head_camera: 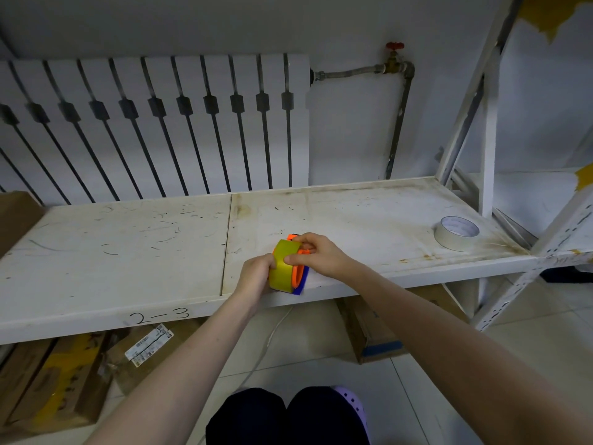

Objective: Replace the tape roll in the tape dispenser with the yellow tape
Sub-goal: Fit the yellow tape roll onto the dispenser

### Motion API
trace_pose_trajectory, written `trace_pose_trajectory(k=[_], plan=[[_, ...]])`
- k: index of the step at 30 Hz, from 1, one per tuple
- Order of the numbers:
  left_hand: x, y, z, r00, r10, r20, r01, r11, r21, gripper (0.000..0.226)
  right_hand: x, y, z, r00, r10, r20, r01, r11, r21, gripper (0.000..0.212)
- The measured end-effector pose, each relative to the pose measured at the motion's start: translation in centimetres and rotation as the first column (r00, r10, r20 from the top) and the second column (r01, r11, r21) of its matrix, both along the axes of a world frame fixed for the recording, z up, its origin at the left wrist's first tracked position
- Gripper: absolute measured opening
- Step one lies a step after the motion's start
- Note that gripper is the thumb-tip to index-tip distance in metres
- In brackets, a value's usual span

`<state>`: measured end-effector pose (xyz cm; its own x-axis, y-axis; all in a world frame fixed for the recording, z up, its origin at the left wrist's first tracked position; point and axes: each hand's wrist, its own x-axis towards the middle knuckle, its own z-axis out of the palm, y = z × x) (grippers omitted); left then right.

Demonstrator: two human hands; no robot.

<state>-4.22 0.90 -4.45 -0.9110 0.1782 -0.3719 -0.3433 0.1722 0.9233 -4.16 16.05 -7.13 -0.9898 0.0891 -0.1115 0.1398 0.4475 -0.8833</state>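
The yellow tape roll (284,266) stands on edge near the front of the white shelf (128,248), pressed against the orange and blue tape dispenser (301,273). My left hand (255,276) grips the roll from its left side. My right hand (316,253) holds the dispenser's orange part from the right, with its thumb on the roll's face. Whether the roll sits on the dispenser's hub is hidden by my fingers. A white tape roll (457,232) lies flat at the shelf's right end, well away from both hands.
The shelf is marked "2-3" on its front edge. Cardboard boxes (57,380) lie on the floor under it, and another box (375,332) stands below the right half. A radiator and a pipe run along the back wall. A shelf upright (487,139) rises at the right.
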Motion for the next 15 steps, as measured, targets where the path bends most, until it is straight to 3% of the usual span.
trace_pose_trajectory(k=[6,9,12,15], plan=[[0.5,-0.7,-1.3,0.99,-0.081,-0.112,0.082,0.997,0.005,0.027,0.0,-0.1,0.3,1.0,0.01,0.006,-0.01,1.0,0.012,0.066],[0.0,-0.5,-0.7,0.987,-0.155,-0.039,0.153,0.987,-0.054,0.026,0.1,0.0,0.4,1.0,0.004,0.012,-0.004,1.0,0.016,0.065],[-0.7,-0.5,-0.4,0.997,-0.079,-0.01,0.079,0.997,-0.004,0.016,0.1,0.0,0.4,1.0,-0.007,0.019,0.007,1.0,0.001,0.064],[-0.9,-0.4,-0.9,0.999,-0.024,-0.022,0.023,0.999,-0.027,0.019,0.0,-0.1,0.5,1.0,-0.004,0.018,0.004,1.0,-0.003,0.062]])
